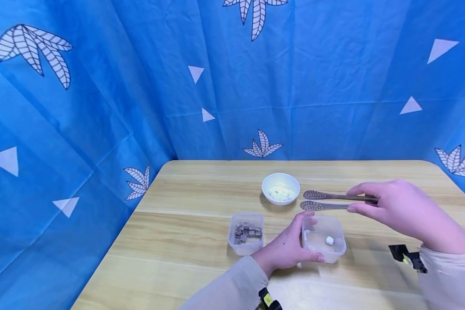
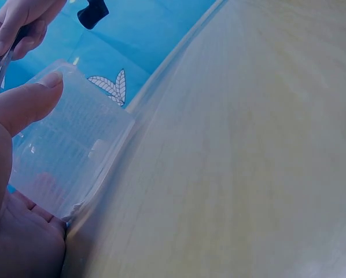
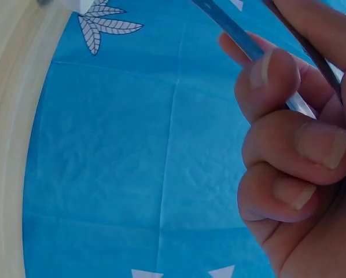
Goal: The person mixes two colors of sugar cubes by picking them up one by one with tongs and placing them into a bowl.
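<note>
My left hand grips a clear plastic container from its left side, thumb at the near wall and fingers at the far corner. Inside the container lies a white cube, with another white piece by the left wall. Above and to the right, my right hand holds metal tongs; their perforated tips stand apart with nothing between them. In the right wrist view, curled fingers wrap the tong arms. Just left of the tong tips is a white bowl holding pale pieces.
A second clear container with several dark grey cubes stands left of my left hand. All of these stand on a wooden table. Blue patterned cloth hangs behind the table and along its left side.
</note>
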The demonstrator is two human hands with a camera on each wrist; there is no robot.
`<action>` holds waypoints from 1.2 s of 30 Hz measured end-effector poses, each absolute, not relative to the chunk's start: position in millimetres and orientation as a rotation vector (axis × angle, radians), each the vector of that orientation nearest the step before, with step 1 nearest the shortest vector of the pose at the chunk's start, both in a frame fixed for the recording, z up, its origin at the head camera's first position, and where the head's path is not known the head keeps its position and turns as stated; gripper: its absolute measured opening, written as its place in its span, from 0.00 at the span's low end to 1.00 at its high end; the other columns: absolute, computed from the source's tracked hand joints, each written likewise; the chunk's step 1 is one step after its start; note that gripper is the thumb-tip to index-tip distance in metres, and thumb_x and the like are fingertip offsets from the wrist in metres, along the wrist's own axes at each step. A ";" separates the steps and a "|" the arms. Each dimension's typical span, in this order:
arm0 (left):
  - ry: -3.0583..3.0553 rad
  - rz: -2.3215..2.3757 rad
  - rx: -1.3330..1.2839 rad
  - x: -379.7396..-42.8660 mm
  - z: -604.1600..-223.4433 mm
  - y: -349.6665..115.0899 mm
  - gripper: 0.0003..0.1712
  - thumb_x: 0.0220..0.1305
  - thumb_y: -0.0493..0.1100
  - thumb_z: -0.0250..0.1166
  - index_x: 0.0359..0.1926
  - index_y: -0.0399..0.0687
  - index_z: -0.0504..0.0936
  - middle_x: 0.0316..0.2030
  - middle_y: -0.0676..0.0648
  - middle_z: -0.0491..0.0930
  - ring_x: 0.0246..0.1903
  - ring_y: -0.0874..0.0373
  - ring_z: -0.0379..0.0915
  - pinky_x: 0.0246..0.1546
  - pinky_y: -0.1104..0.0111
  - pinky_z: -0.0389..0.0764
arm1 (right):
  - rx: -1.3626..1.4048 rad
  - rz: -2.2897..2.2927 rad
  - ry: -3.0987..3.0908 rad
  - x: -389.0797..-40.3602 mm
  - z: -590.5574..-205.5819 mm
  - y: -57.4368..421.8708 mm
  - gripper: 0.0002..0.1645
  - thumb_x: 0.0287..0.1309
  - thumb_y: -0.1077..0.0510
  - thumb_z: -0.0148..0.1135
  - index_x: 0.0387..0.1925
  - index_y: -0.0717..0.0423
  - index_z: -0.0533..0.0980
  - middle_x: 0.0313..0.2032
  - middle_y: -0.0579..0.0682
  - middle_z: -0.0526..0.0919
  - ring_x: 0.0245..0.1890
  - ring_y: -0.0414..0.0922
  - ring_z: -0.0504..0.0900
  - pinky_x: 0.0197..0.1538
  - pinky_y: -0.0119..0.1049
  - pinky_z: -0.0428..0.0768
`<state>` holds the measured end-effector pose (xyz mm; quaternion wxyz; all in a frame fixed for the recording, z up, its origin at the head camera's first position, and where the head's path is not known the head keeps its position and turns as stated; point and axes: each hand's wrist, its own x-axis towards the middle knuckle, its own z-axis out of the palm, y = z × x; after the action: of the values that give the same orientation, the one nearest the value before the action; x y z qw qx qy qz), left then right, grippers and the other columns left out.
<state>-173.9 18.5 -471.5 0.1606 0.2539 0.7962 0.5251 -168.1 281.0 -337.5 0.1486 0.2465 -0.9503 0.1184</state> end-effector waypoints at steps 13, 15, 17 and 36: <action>2.266 1.499 0.695 -173.9 -470.1 19.9 0.60 0.49 0.48 0.82 0.75 0.71 0.53 0.67 0.63 0.66 0.63 0.65 0.64 0.65 0.66 0.64 | 0.761 0.374 -3.063 -158.9 -329.2 299.9 0.20 0.53 0.35 0.72 0.46 0.35 0.85 0.37 0.32 0.86 0.25 0.27 0.72 0.29 0.32 0.74; 2.267 1.501 0.701 -174.6 -470.6 19.8 0.61 0.49 0.48 0.82 0.76 0.69 0.53 0.68 0.63 0.65 0.64 0.65 0.64 0.65 0.66 0.64 | 0.792 0.346 -3.106 -161.3 -328.7 297.6 0.20 0.53 0.33 0.71 0.45 0.34 0.85 0.37 0.31 0.85 0.25 0.27 0.71 0.30 0.33 0.74; 2.263 1.506 0.709 -175.1 -470.5 19.5 0.60 0.49 0.47 0.82 0.76 0.69 0.53 0.68 0.64 0.65 0.64 0.65 0.63 0.66 0.66 0.64 | 0.828 0.336 -3.146 -164.8 -326.8 292.6 0.20 0.53 0.33 0.71 0.44 0.34 0.86 0.35 0.30 0.84 0.24 0.28 0.70 0.30 0.33 0.73; 2.226 1.507 0.742 -173.8 -471.0 18.5 0.58 0.51 0.47 0.81 0.75 0.67 0.53 0.67 0.63 0.66 0.64 0.65 0.64 0.65 0.66 0.64 | 0.913 -0.024 -3.100 -172.4 -315.7 233.5 0.17 0.43 0.49 0.76 0.15 0.34 0.72 0.18 0.34 0.69 0.20 0.38 0.65 0.22 0.38 0.66</action>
<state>-173.8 18.5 -471.0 0.1753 0.2620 0.7858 0.5321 -172.4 233.5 -315.7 -0.0451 0.2821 -0.9583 -0.0073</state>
